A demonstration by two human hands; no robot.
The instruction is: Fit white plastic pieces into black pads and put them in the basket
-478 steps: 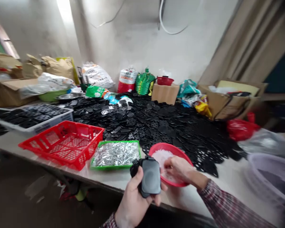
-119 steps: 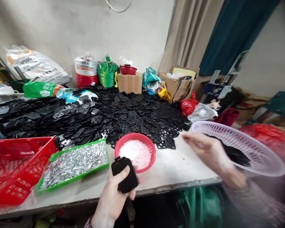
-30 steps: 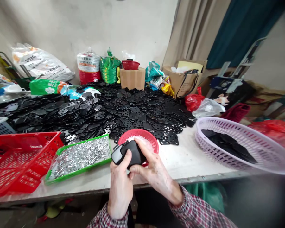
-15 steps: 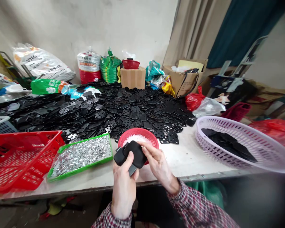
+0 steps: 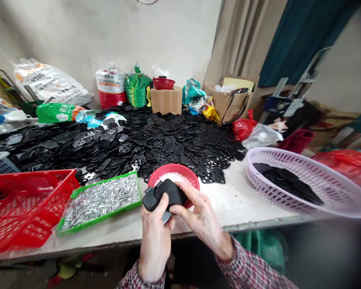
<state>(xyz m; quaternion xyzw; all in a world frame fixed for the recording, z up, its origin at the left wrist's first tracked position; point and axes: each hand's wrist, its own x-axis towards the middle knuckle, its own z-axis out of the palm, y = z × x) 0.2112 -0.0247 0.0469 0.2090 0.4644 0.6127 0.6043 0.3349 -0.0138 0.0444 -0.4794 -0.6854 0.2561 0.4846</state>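
Note:
Several flat black plates [image 5: 168, 193] are held together above the table's front edge, partly overlapping. My left hand [image 5: 156, 237] is closed on them from below left, its thumb lying across the top. My right hand [image 5: 203, 216] grips their right side between thumb and fingers. Just behind them is a small red basket [image 5: 194, 176] with white bits in it, partly hidden by the plates and hands. A green-rimmed tray [image 5: 99, 220] of small silver pins lies to the left. Behind these spreads a wide heap of black plates [image 5: 156, 136].
At the left stands a red crate [image 5: 33, 180]. A lilac oval basket [image 5: 343, 200] with black plates is on the right. Sacks, a cardboard box [image 5: 166, 100] and plastic bags line the back of the white table [image 5: 228, 206].
My right thumb has come onto the near side of the black plates, and the right fingers now wrap their right edge. The view has shifted slightly.

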